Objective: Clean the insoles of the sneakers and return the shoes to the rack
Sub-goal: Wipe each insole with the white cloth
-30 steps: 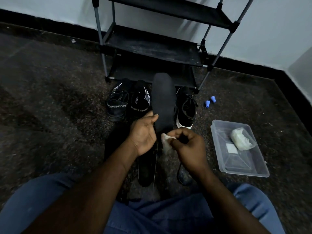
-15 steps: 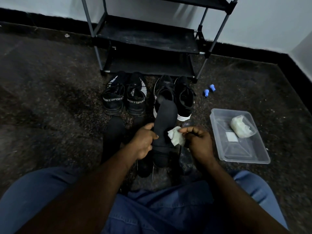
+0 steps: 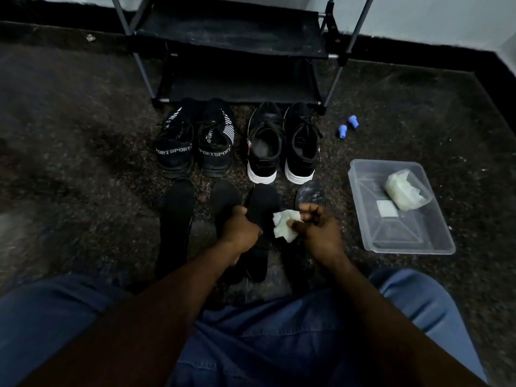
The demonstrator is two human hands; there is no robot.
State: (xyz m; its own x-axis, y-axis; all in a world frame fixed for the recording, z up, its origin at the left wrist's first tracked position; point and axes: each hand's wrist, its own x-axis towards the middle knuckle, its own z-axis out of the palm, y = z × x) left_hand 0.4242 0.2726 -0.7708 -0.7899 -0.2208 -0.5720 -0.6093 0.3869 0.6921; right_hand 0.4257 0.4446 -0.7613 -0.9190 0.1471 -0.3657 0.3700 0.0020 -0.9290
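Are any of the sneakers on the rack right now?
No: the striped pair and the white-soled pair both stand on the floor before the rack.

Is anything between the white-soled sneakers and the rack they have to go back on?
Nothing visible. The sneakers stand on the floor directly before the rack, with no object between. One insole is in the left hand, though.

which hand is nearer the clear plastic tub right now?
Right. The right hand, pinching the white wipe, sits just left of the clear plastic tub; the left hand is farther left, gripping the black insole.
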